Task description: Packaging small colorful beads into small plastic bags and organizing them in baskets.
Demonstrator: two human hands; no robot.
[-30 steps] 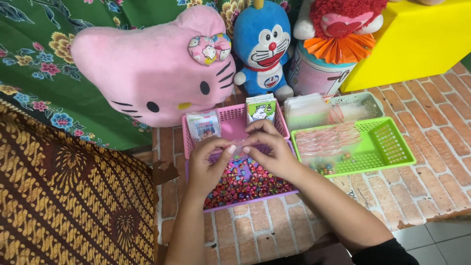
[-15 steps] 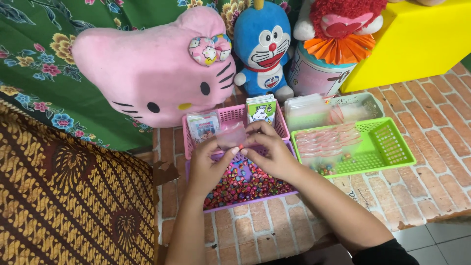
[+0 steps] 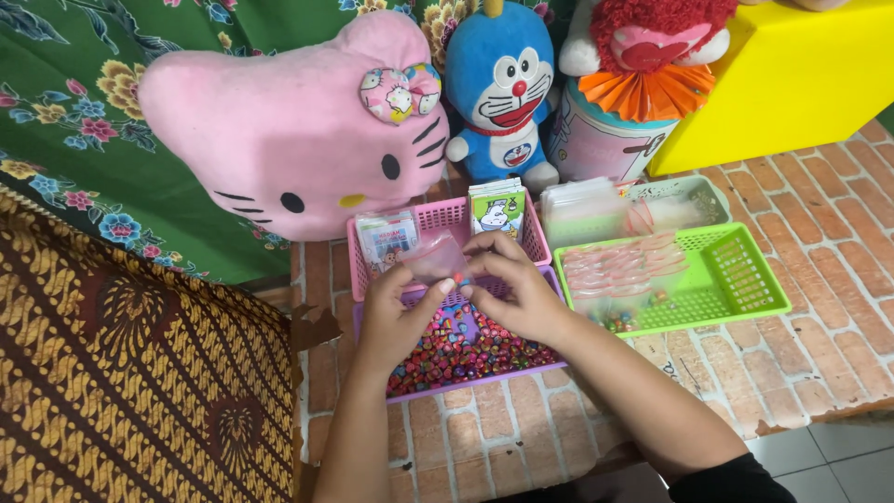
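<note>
Both of my hands hold a small clear plastic bag (image 3: 438,258) above a purple tray (image 3: 484,379) full of colourful beads (image 3: 466,349). My left hand (image 3: 396,312) pinches the bag's lower left edge. My right hand (image 3: 512,284) grips its right side with fingers curled. The bag stands up between my fingertips, in front of a pink basket (image 3: 447,224) that holds small printed cards.
A green basket (image 3: 745,270) with filled clear bags and some beads sits to the right. Behind it is a stack of clear bags (image 3: 582,210) and a grey tray (image 3: 694,196). Plush toys, a pink pillow (image 3: 279,130) and a yellow box (image 3: 792,74) line the back.
The clear bag was flat and low between my fingers a second ago. It has been raised and now stands upright; my hands stayed nearly in place.
</note>
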